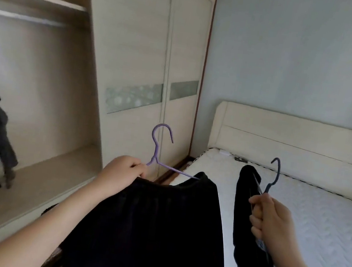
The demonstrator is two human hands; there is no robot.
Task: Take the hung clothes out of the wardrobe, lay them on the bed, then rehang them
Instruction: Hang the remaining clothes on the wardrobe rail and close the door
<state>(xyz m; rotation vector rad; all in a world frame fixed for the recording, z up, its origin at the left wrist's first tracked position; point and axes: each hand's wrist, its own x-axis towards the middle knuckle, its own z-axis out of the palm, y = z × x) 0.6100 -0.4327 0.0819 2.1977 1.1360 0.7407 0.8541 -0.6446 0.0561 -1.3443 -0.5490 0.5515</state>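
Between wardrobe (138, 37) and bed (316, 221), your left hand (119, 175) grips a purple hanger (156, 151) carrying a black garment (156, 232); your right hand (271, 221) clutches a dark blue hanger (274, 176) with dark trousers (245, 199) over the mattress edge.

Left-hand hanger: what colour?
Light purple hanger, held by the left hand; head view.

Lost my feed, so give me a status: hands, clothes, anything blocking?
Left hand gripping purple hanger with black garment. Right hand gripping dark blue hanger with dark clothing. Bed bare ahead.
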